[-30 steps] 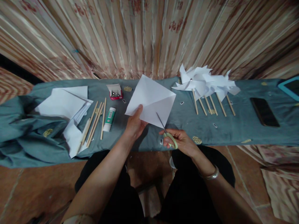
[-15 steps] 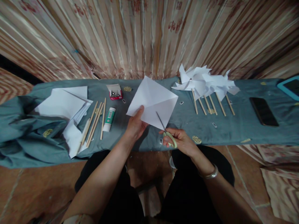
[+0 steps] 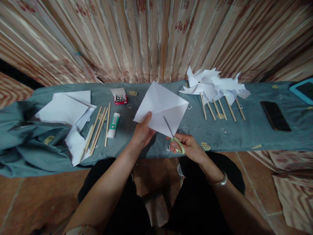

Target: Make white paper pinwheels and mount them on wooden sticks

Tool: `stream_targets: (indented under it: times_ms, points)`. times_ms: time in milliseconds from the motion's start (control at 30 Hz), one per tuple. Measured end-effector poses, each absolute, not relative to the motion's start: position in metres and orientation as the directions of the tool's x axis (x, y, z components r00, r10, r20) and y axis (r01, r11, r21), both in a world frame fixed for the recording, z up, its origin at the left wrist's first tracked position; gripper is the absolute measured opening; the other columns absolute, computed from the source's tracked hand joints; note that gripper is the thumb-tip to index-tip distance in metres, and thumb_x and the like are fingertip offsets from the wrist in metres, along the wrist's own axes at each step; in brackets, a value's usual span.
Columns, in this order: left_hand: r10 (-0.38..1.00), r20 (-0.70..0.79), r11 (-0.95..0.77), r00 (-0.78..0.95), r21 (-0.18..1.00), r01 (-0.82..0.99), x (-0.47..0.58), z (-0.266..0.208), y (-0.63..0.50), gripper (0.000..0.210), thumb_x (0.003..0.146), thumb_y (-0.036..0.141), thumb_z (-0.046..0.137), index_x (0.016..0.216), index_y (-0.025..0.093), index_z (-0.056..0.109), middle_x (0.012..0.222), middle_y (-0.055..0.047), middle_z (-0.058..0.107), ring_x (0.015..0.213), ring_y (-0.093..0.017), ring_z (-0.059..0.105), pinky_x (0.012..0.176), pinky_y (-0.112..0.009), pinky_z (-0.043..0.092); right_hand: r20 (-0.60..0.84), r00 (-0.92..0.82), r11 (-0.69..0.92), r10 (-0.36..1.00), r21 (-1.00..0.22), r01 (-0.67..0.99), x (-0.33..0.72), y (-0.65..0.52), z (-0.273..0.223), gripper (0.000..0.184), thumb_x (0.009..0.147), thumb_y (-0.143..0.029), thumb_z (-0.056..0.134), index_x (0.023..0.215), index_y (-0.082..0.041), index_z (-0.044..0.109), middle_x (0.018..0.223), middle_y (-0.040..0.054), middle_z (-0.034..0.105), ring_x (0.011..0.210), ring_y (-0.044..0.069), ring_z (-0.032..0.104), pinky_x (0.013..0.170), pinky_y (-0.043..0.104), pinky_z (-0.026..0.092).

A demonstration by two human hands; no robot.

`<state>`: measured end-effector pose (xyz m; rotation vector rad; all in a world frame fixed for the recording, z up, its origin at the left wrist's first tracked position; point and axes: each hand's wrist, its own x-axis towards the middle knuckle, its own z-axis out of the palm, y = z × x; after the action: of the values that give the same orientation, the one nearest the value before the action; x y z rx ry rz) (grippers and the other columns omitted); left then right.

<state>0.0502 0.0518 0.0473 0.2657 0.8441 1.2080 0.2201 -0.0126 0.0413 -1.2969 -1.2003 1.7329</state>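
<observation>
A square white sheet of paper [image 3: 162, 101] with crease lines is held up over the cloth, one corner towards me. My left hand [image 3: 144, 130] pinches its lower left side, thumb on top and fingers underneath. In my right hand [image 3: 188, 146] are scissors [image 3: 180, 147] with pale green handles. One dark blade lies over the paper near its bottom corner, pointing towards the middle; the other blade is hidden behind the sheet. Part of the right hand's fingers is hidden by the handles.
Paper pinwheels [image 3: 207, 83] on sticks lie at the back right, near a phone [image 3: 275, 116] and a blue-framed tablet [image 3: 304, 91]. Leftward are a glue stick [image 3: 114, 125], a red box [image 3: 120, 97] of small metal pieces, wooden sticks [image 3: 99, 130] and white paper sheets [image 3: 63, 109].
The paper has shifted slightly right and turned a little in my left hand. The scissors stay at its bottom corner, nearly unmoved.
</observation>
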Motion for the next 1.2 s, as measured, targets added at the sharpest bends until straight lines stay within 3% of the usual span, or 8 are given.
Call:
stream_targets:
  times_ms: [400, 900, 1200]
  points:
    - [0.896, -0.428, 0.388, 0.121, 0.619, -0.682, 0.0519, 0.0467, 0.0483, 0.019, 0.082, 0.025, 0.069, 0.096, 0.014, 0.064, 0.086, -0.004, 0.073, 0.077, -0.016, 0.069, 0.08, -0.029, 0.056, -0.333, -0.287, -0.339, 0.898, -0.94, 0.029, 0.2179, -0.0115, 0.0443, 0.043, 0.064, -0.057, 0.079, 0.07, -0.018, 0.063, 0.061, -0.0012, 0.064, 0.05, 0.008, 0.051, 0.049, 0.021, 0.043]
    - [0.902, -0.419, 0.373, 0.108, 0.628, -0.683, 0.0526, 0.0463, 0.0477, 0.016, 0.084, 0.024, 0.067, 0.097, 0.015, 0.065, 0.085, -0.003, 0.073, 0.077, -0.016, 0.068, 0.079, -0.028, 0.056, -0.328, -0.292, -0.328, 0.899, -0.943, 0.049, 0.2174, -0.0115, 0.0444, 0.042, 0.066, -0.057, 0.077, 0.072, -0.018, 0.064, 0.058, -0.0022, 0.061, 0.05, 0.009, 0.051, 0.049, 0.022, 0.042]
    - [0.898, -0.426, 0.376, 0.105, 0.624, -0.685, 0.0523, 0.0448, 0.0479, 0.015, 0.084, 0.023, 0.066, 0.097, 0.015, 0.065, 0.088, -0.004, 0.073, 0.078, -0.016, 0.069, 0.082, -0.03, 0.056, -0.352, -0.268, -0.359, 0.897, -0.933, 0.021, 0.2152, -0.0108, 0.0476, 0.042, 0.06, -0.056, 0.082, 0.066, -0.018, 0.063, 0.054, -0.0038, 0.059, 0.047, 0.008, 0.048, 0.049, 0.023, 0.043]
